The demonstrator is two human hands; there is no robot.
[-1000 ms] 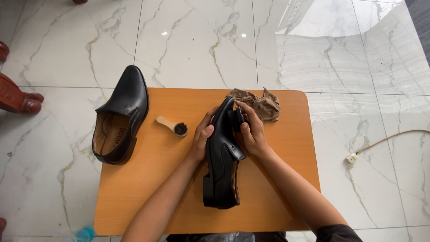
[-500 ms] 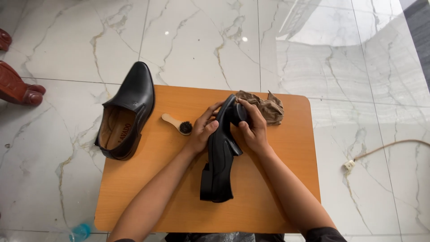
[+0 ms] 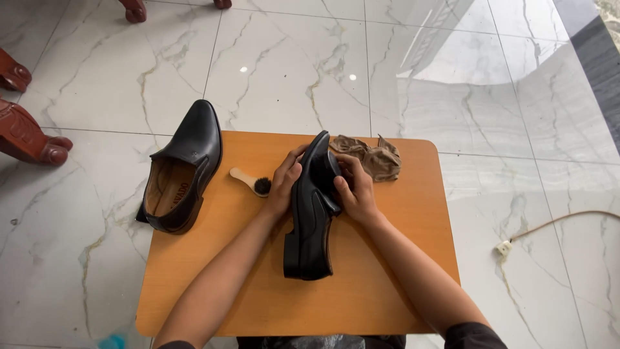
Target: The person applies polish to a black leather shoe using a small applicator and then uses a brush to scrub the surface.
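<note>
A black leather shoe [image 3: 311, 216] lies on its side in the middle of a small orange wooden table [image 3: 387, 278], toe pointing away from me. My left hand [image 3: 284, 184] grips its left flank near the toe. My right hand [image 3: 352, 190] presses on the upper from the right, fingers curled against the leather; whether it holds something small I cannot tell. A second black shoe [image 3: 179, 169] stands upright at the table's left edge, its tan lining showing. A small wooden-handled brush [image 3: 250, 181] with black bristles lies between the two shoes.
A crumpled brown cloth [image 3: 371, 157] lies at the table's far side, right of the held shoe's toe. White marble floor surrounds the table. Carved red-brown furniture feet [image 3: 35, 132] stand at far left. A cable with a plug [image 3: 504, 246] runs along the floor at right.
The held shoe has been turned further onto its side with both hands staying on it. The camera has shifted slightly, so the table sits lower in view.
</note>
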